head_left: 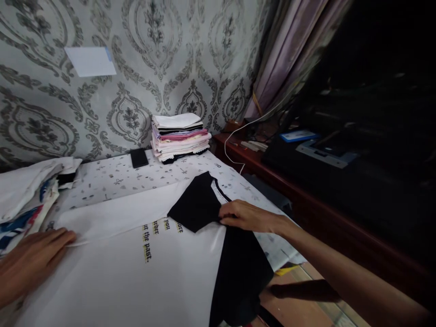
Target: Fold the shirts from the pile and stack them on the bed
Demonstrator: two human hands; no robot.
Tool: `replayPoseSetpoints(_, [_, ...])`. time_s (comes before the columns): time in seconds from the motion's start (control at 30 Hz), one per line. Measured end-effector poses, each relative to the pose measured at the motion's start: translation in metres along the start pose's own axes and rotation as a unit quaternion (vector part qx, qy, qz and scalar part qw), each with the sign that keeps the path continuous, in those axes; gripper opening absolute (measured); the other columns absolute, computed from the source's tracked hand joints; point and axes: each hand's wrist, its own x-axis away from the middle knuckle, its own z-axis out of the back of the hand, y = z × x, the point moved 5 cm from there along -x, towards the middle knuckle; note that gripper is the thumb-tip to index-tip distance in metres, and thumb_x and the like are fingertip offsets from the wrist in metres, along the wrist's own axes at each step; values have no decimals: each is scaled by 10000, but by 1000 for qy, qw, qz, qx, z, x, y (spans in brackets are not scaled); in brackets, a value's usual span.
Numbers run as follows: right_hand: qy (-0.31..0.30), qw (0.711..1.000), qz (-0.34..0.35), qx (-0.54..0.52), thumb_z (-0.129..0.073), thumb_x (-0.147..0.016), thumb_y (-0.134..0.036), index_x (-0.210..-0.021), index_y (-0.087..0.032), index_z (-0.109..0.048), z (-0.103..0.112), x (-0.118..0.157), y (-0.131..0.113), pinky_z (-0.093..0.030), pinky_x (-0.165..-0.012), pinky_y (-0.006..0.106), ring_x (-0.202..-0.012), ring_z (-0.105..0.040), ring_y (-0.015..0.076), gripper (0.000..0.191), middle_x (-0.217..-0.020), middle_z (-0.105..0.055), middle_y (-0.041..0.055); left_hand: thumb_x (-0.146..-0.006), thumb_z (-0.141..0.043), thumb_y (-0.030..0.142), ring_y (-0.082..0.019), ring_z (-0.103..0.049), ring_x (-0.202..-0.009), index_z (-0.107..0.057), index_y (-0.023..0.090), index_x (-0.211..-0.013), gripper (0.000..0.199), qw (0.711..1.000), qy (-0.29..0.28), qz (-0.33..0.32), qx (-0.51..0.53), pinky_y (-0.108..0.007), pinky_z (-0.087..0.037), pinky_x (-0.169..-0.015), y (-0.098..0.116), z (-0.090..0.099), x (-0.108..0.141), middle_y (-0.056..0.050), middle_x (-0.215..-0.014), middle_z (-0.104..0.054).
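Observation:
A white T-shirt (129,286) with black sleeves and printed gothic lettering lies spread before me, its far side folded over toward the middle. The folded-over black sleeve (195,204) rests across the top of the print. My right hand (243,215) pinches the fabric beside the neckline, thumb and fingers closed. The other black sleeve (238,277) hangs toward the near edge. My left hand (41,259) lies fairly flat at the hem end, its fingers stretched along the fold and touching the cloth.
A neat stack of folded clothes (180,136) stands against the patterned wall, beside a black phone (139,158). Loose clothes (30,195) are heaped at the left on the printed sheet (112,177). A reddish-brown wooden cabinet (252,156) with a white cable (235,131) runs along the right.

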Motion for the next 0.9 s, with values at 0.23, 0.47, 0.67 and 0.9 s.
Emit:
replayPoseSetpoints(0.23, [222,962,-162,3,-529,-865,-171,-1018,-162,-727,40,-65,77,-478,-730,276,-757,-638,174,250,-840,-717,44,-926,-374,470,-225,-696,-961,-665,330,-988,330,995,-13,5,103,-376,-521,-900,66,39,-64,55,-1044,-746])
replayPoseSetpoints(0.47, [202,963,-177,-9,-622,-689,-61,-942,-155,-756,41,-127,122,-482,-685,248,-727,-635,165,301,-805,-732,34,-1004,-280,391,-229,-641,-1108,-613,177,-1196,440,978,-9,-98,186,-376,-499,-974,191,46,-158,-98,-1219,-679])
replayPoseSetpoints(0.67, [209,964,-157,-41,-538,-678,-33,-831,-142,-753,29,-130,137,-452,-618,220,-646,-602,131,286,-696,-705,6,-1029,-331,458,-255,-391,-1435,-373,121,-1483,567,957,-16,-218,193,-410,-325,-1171,293,9,-233,-160,-1553,-419])
replayPoseSetpoints(0.9, [236,960,-142,-51,-595,-722,-100,-821,-160,-752,33,-123,153,-492,-684,238,-711,-640,150,195,-767,-731,16,-988,-259,658,-247,-203,-1525,-303,154,-1545,753,929,-88,-305,191,-488,-142,-1234,337,-20,-251,-142,-1629,-272])
